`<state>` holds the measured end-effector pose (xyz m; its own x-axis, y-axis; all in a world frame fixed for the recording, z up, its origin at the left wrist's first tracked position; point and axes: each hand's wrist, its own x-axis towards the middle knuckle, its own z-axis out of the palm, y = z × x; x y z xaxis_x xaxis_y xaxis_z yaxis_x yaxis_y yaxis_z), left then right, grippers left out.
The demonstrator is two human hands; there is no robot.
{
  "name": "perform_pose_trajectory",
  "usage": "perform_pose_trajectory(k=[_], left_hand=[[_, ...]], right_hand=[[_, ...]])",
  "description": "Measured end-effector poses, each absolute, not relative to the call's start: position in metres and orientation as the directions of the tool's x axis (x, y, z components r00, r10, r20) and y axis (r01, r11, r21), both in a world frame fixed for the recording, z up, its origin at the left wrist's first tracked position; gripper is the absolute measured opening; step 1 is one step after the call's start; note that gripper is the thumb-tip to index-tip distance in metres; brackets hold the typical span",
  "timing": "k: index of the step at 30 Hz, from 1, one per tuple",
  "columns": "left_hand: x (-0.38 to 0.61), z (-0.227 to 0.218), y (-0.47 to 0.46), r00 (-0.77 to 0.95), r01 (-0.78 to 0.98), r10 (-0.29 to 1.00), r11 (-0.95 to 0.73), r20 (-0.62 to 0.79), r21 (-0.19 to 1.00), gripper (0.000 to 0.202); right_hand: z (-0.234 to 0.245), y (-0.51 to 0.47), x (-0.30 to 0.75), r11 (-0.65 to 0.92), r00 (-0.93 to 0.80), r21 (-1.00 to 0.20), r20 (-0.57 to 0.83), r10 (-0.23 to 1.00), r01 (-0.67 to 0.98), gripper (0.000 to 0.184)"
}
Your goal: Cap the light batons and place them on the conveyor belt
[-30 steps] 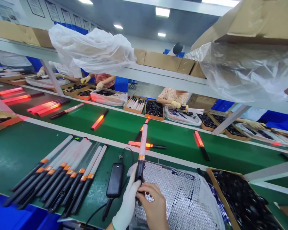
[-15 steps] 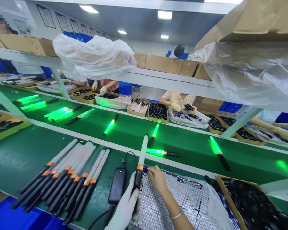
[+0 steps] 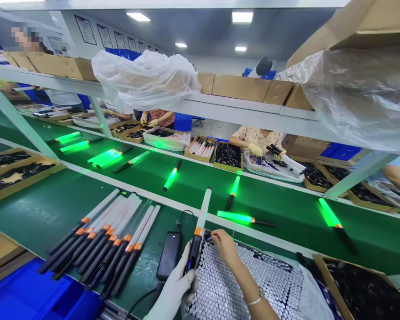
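My left hand [image 3: 175, 286], in a white glove, grips the black handle of a light wand [image 3: 198, 224] upright, its white tube rising past an orange collar. My bare right hand [image 3: 224, 246] hovers at the near rim of a tray packed with silver cylindrical batteries [image 3: 246, 284], close to the wand. Its fingertips pinch together, and anything between them is too small to tell. A black power bank [image 3: 169, 255] with a cable lies just left of the wand. Several finished wands [image 3: 103, 244] lie side by side further left.
A wooden tray of black handles [image 3: 363, 289] sits at the lower right and a blue crate [image 3: 36, 289] at the lower left. Lit green wands lie on a green workbench [image 3: 286, 240]. Co-workers sit beyond it, beneath a shelf [image 3: 240, 104] holding cardboard boxes and plastic sheeting.
The wands' glow has gone from red to green. My right hand has left the wand handle and moved to the tray's rim. The view has shifted slightly.
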<state>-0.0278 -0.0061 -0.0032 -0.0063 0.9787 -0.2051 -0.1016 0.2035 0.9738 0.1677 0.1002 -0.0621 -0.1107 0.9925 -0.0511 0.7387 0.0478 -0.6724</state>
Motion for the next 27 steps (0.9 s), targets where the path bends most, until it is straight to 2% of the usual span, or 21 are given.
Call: perform_pose_trajectory(k=[2, 5, 7, 8, 13, 17, 20, 23, 27], left_hand=[[-0.028, -0.002, -0.007, 0.062, -0.097, 0.966, 0.257, -0.252, 0.962, 0.059], [-0.025, 0.001, -0.008, 0.136, -0.100, 0.940, 0.327, -0.313, 0.940, 0.065], [-0.023, 0.003, -0.008, 0.169, -0.105, 0.922, 0.369, -0.349, 0.923, 0.068], [-0.022, 0.004, -0.008, 0.186, -0.106, 0.913, 0.385, -0.362, 0.917, 0.070], [-0.017, 0.002, -0.006, 0.245, -0.088, 0.914, 0.353, -0.324, 0.931, 0.069], [-0.011, -0.002, 0.000, 0.177, -0.061, 0.957, 0.242, -0.228, 0.968, 0.061], [-0.016, -0.001, -0.007, 0.126, -0.054, 0.976, 0.183, -0.175, 0.982, 0.064], [-0.034, 0.001, -0.027, 0.101, -0.063, 0.983, 0.163, -0.156, 0.985, 0.068], [-0.047, -0.002, -0.046, 0.067, -0.073, 0.988, 0.144, -0.139, 0.987, 0.060]], right_hand=[[-0.046, 0.081, 0.171, 0.051, -0.085, -0.752, -0.006, 0.996, 0.657, 0.031], [-0.014, 0.048, 0.173, 0.085, -0.071, -0.917, 0.063, 0.996, 0.389, 0.032], [0.006, 0.030, 0.169, 0.113, -0.091, -0.962, 0.093, 0.992, 0.250, 0.029], [0.014, 0.023, 0.166, 0.122, -0.108, -0.965, 0.099, 0.989, 0.234, 0.028], [0.027, 0.005, 0.155, 0.153, -0.103, -0.951, 0.130, 0.986, 0.267, 0.026], [0.020, -0.002, 0.148, 0.136, -0.084, -0.948, 0.116, 0.990, 0.289, 0.026], [0.014, -0.005, 0.139, 0.117, -0.041, -0.941, 0.110, 0.993, 0.317, 0.022], [0.009, -0.007, 0.129, 0.170, 0.007, -0.911, 0.186, 0.982, 0.376, 0.016], [0.000, -0.009, 0.118, 0.199, 0.122, -0.906, 0.261, 0.958, 0.373, 0.014]])
